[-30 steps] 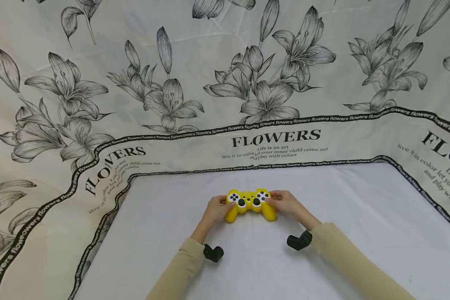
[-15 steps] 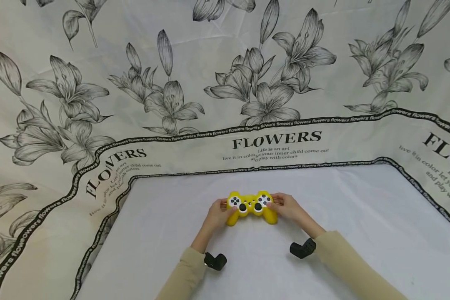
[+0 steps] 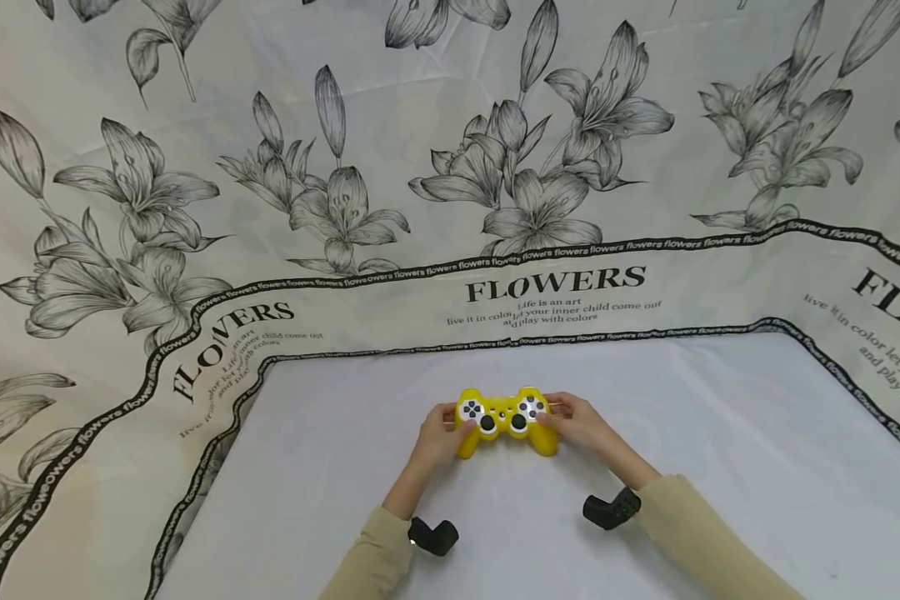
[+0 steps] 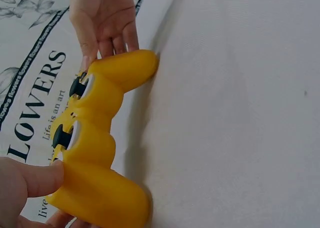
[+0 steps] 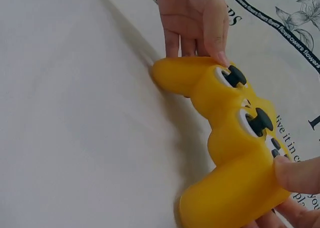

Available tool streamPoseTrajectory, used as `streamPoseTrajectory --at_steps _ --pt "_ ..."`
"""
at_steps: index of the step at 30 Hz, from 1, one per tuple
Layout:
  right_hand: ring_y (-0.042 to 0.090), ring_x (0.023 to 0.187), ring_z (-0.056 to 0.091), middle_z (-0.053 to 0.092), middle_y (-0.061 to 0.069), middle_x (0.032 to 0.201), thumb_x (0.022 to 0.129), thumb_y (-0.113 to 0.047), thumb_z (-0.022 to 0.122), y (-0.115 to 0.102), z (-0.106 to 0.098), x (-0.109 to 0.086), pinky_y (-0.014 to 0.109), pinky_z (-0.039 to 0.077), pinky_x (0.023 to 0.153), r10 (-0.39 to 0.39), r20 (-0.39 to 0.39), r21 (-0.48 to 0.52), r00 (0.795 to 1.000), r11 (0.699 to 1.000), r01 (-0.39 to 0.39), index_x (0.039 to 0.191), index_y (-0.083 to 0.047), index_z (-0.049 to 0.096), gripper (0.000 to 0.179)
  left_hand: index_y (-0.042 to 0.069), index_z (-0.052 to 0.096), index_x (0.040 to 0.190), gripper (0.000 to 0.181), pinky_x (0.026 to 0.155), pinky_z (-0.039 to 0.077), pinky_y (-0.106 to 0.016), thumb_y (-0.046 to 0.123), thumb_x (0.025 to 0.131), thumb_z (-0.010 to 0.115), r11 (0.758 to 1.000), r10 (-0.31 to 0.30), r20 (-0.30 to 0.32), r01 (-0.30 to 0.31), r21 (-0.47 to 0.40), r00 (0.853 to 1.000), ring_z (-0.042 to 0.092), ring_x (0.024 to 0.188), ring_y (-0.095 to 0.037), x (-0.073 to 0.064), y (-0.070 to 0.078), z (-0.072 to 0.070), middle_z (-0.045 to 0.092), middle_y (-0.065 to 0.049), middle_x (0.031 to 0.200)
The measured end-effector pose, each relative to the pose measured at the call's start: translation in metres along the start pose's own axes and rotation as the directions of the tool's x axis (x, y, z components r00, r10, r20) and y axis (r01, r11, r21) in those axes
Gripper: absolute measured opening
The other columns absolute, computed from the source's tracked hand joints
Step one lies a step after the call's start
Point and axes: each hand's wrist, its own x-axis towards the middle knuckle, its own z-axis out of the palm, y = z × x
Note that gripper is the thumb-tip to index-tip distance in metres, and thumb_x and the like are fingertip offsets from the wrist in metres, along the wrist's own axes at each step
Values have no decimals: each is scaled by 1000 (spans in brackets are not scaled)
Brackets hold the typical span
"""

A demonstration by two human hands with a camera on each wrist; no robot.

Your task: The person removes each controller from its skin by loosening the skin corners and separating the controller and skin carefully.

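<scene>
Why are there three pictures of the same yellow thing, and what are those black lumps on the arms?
A person wears three small cameras. One sits on the head and looks down at both hands. The black lumps are the other two: the left wrist camera and the right wrist camera, each looking at its own hand up close. That is why you get one wide picture and two close ones.

The yellow thing is a game controller with black thumbsticks. The left hand grips one handle and the right hand grips the other, thumbs on top. It sits low over a white cloth with a black border. Behind hangs a flower-printed sheet that says FLOWERS.
</scene>
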Motion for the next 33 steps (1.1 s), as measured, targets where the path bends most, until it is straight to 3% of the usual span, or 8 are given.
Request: streamPoseTrajectory --at_steps 8,13,18,25,33 --pt "24 99 60 58 26 122 91 -22 62 -6 -6 -4 31 56 81 37 10 36 999 999 -37 135 8 43 57 -1 51 128 48 95 51 -42 21 89 69 1000 1 22 -1 11 1000 58 110 -29 1 6 -1 58 -16 121" --pt "22 97 61 58 28 123 90 -20 63 -9 -11 -7 33 57 81 48 0 56 999 997 -48 136 10 42 58 2 53 127 47 94 52 -41 21 88 70 1000 26 15 -26 -10 1000 58 108 -28 3 8 3 59 -15 120" --pt "30 106 60 56 29 127 90 -19 64 -12 -19 -6 34 56 82 22 -19 53 1000 998 -21 137 8 42 59 5 54 127 46 93 52 -40 20 87 71 996 78 -2 -78 -50 997 59 105 -26 9 14 6 60 -13 118" --pt "36 115 56 52 29 133 90 -20 65 -9 -31 0 35 55 86 -13 -34 63 999 998 15 140 6 41 61 9 55 126 45 87 54 -32 19 86 72 990 94 -20 -96 -104 995 60 101 -20 15 20 12 61 -9 118" --pt "41 124 50 48 30 139 91 -18 64 -7 -35 4 44 51 95 -5 -54 94 999 996 11 142 5 38 61 12 55 127 47 90 54 -32 16 85 73 981 117 -31 -120 -154 993 60 105 -20 24 22 18 60 -7 119"
